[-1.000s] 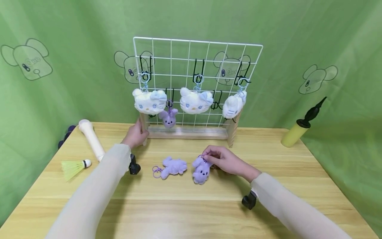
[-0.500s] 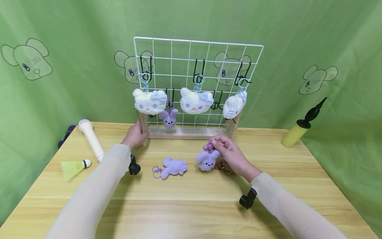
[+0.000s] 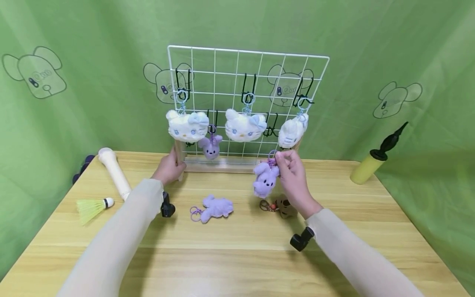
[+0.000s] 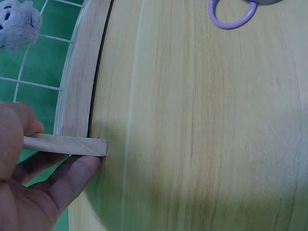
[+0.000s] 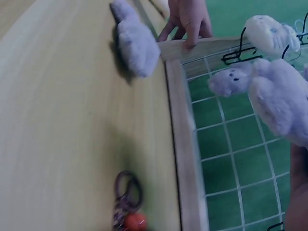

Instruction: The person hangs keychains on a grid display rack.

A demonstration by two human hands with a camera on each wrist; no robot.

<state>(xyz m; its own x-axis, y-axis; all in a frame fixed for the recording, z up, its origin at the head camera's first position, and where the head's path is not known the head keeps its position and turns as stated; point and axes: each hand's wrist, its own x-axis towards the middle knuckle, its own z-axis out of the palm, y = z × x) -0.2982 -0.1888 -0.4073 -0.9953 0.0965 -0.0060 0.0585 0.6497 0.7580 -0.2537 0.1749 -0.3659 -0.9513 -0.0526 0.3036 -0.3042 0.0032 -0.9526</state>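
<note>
My left hand [image 3: 169,168] grips the wooden side post [image 4: 72,143] of a white wire grid rack [image 3: 237,74], fingers on one side and thumb on the other. Raised before the rack's lower right, a purple plush keychain [image 3: 265,180] dangles from my right hand [image 3: 295,175], which pinches it near its ring. Another purple plush keychain [image 3: 217,207] lies on the table, its ring toward the left. Below my right hand is a brown plush keychain [image 3: 285,207], partly covered by the hand. One purple plush charm [image 3: 210,147] hangs on a lower-left hook.
White cat-head plush keychains [image 3: 188,127] hang along the upper hooks. A black hook [image 3: 271,131] at lower right bears nothing. At left lie a shuttlecock [image 3: 94,209] and a white stick-shaped object [image 3: 114,173]; a yellow hand pump [image 3: 365,168] stands at right.
My right hand has lifted the purple plush keychain off the table, up and toward the rack's right side. The brown keychain has come into view beneath. My left hand stays put.
</note>
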